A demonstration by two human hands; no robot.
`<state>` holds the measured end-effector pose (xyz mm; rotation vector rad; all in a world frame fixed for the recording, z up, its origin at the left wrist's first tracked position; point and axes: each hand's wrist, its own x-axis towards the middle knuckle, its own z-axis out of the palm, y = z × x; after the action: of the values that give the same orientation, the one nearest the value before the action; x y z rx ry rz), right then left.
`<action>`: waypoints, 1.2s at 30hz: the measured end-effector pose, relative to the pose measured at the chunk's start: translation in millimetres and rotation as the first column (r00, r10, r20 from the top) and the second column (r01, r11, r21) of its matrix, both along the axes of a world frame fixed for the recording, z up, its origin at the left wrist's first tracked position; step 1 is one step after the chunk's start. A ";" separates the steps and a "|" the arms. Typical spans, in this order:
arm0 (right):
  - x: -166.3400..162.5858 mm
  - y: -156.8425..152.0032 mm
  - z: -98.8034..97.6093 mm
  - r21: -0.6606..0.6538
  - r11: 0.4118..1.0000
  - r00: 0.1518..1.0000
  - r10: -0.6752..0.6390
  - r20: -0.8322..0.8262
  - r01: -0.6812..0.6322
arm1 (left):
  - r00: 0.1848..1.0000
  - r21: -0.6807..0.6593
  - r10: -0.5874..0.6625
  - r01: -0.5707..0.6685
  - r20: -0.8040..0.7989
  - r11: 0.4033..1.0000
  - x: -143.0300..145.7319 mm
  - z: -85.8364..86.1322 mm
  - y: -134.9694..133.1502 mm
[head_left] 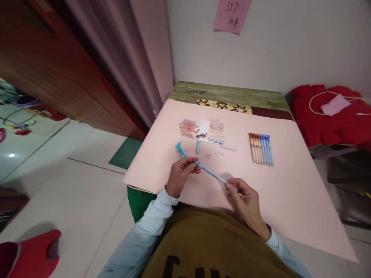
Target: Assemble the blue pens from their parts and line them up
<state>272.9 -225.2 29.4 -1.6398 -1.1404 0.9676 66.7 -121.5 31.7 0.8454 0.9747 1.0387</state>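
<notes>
A light blue pen (209,171) is held slanting over the pink table cover (290,193). My left hand (181,174) pinches it near its upper end, which carries a blue ornament (179,148). The fingertips of my right hand (246,202) pinch the pen's lower tip. Just behind the pen lie a short blue pen part (198,146) and some small pale bits (214,155).
A row of finished brown and blue pens (261,149) lies to the right. Piles of pen parts, refills and barrels (203,129) lie at the back centre. A red cloth with a pink pouch (333,106) is at the right. A wall, curtain and wooden door stand behind.
</notes>
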 end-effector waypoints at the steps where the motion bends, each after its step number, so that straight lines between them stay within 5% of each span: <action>1: 0.0 -0.1 0.0 -0.002 1.000 1.000 0.003 -0.001 -0.003 | 1.000 0.002 -0.003 0.003 -0.001 1.000 0.2 -0.1 -0.6; 12: 3.5 -1.8 -9.0 -0.023 0.986 0.981 0.165 0.099 -0.163 | 0.994 0.080 -0.058 0.066 -0.097 0.995 8.4 9.0 -4.6; 23: 2.2 -1.7 -10.4 0.011 0.985 0.971 0.169 0.172 -0.173 | 0.969 0.242 -0.079 0.137 -0.234 0.961 18.4 23.9 -3.4; 31: 0.7 0.5 -5.1 0.094 0.988 0.975 0.103 0.197 -0.123 | 0.920 0.480 -0.078 0.271 -0.384 0.834 40.2 41.4 -6.0; 36: 36.8 7.5 -2.7 0.206 0.977 0.958 -0.108 0.266 0.053 | 0.885 0.580 -0.013 0.316 -0.465 0.751 45.9 41.3 -2.9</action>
<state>309.6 -217.8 26.7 -1.6794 -1.2986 0.5635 112.6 -124.5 73.0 1.7800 0.8782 1.0550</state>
